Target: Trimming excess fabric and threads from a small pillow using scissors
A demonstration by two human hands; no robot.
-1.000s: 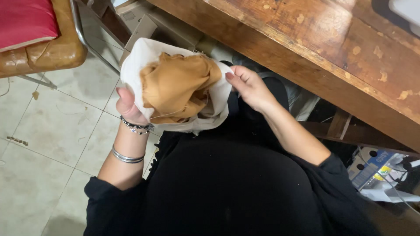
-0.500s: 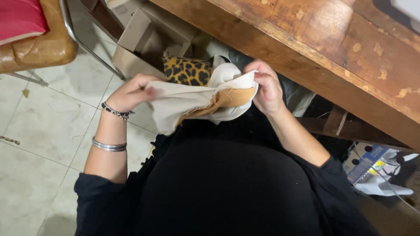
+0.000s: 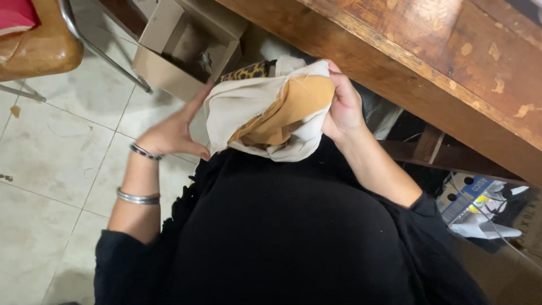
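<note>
Cloth (image 3: 265, 113), cream over tan, hangs limp below the desk's (image 3: 451, 68) front edge; my right hand (image 3: 344, 107) pinches its bunched end, my left hand (image 3: 172, 133) open alongside. Soft, light; I'd grip the hem.

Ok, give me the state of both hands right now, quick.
Left hand: open, fingers extended, at the left edge of the cream and tan cloth.
Right hand: closed, gripping the cloth's right side.
</note>
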